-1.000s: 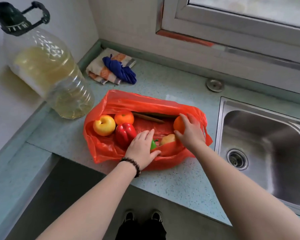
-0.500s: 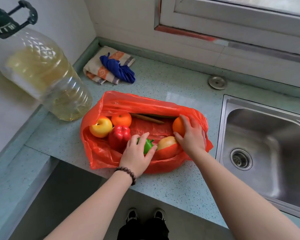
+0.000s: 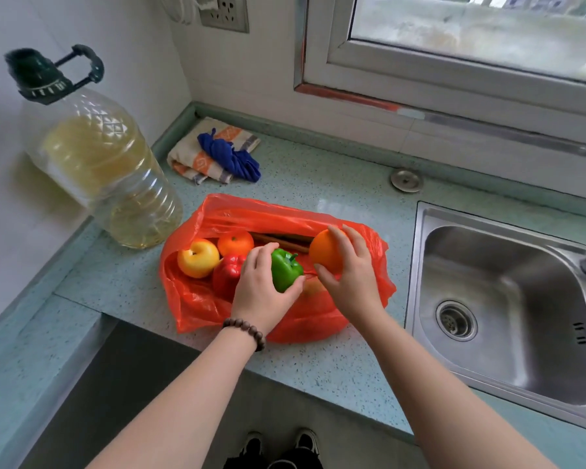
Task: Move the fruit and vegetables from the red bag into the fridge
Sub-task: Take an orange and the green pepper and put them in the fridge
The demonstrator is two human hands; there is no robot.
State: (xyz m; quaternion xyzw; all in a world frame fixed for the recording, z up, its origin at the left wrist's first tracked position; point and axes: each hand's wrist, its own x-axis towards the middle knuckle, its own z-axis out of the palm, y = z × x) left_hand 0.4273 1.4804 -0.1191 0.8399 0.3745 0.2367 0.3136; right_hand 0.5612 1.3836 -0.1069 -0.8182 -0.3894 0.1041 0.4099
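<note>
Hands grip glossy green pepper, round orange.

The left hand is gripping a green pepper over the open red bag, the right hand is gripping an orange; a yellow apple, red pepper and second orange are lying inside, near the table's front edge
</note>
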